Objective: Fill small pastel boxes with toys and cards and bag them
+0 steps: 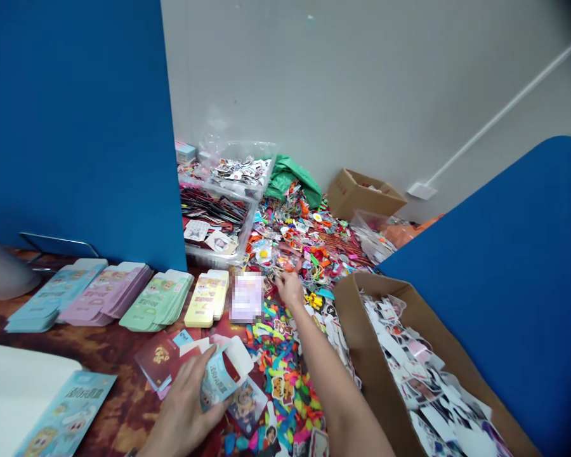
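My left hand (188, 397) is wrapped round a small light-blue cartoon-printed paper box (219, 379). The box's white flap stands open, and something dark red shows inside it. My right arm stretches forward over the heap, and my right hand (291, 289) dips into the pile of small colourful trinkets (309, 244). Its fingers look pinched together; what they hold, if anything, is too small to make out. Beneath the hands lie bright deflated balloons (285, 355) mixed with stickers. Dark red card sleeves (157, 358) lie left of the blue box.
Flat box stacks in blue (57, 295), purple (105, 295), green (157, 301) and yellow (207, 298) line the left partition (76, 127). A cardboard box (361, 330) of cut-outs stands right. Clear bins (240, 244), a smaller carton (356, 197) and a green bag (290, 178) sit behind.
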Tool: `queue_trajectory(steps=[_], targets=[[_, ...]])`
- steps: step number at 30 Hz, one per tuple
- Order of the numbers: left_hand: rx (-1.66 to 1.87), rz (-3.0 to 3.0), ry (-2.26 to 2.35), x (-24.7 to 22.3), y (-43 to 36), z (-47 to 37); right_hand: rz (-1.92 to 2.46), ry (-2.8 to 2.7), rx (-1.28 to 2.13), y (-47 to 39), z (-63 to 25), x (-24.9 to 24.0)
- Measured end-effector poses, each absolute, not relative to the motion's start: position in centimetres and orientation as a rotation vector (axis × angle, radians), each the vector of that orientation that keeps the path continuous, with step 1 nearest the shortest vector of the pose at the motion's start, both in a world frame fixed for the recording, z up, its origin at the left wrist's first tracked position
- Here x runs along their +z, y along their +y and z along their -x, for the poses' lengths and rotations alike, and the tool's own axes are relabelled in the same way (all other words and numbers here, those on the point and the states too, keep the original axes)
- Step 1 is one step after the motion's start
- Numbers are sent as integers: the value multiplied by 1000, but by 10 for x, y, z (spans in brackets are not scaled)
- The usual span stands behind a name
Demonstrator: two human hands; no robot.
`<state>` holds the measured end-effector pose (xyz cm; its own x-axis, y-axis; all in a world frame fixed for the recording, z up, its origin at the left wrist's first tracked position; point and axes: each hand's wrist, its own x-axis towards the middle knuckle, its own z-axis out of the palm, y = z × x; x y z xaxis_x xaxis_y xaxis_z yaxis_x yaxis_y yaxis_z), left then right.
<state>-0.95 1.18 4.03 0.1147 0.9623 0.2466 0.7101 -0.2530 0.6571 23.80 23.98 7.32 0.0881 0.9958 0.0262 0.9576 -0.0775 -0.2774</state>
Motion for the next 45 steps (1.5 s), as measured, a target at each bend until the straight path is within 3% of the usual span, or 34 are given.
queue_trajectory(steps=[8, 13, 21, 28, 33, 36, 41, 45], targets=[[945, -1899, 1607, 50, 13, -2, 2068, -2078, 145, 243, -275, 118], [963, -1916, 1601, 47, 6, -1, 2171, -1981, 38, 235, -252, 96], [938, -1941, 1638, 38, 0, 6, 2240, -2041, 199, 236, -228, 65], [941, -1867, 1625, 47, 7, 6, 1941, -2206, 357, 241, -259, 130], [949, -1747, 1617, 50, 16, -1, 1652, -2320, 517, 209, -269, 198], [1001, -1696, 1600, 53, 20, -3, 1419, -2307, 807, 179, -253, 221], [1059, -1611, 1562, 62, 22, 1, 1081, -2186, 1304, 133, -206, 216], [1090, -1618, 1554, 68, 17, 6, 1035, -2295, 1365, 109, -173, 198]])
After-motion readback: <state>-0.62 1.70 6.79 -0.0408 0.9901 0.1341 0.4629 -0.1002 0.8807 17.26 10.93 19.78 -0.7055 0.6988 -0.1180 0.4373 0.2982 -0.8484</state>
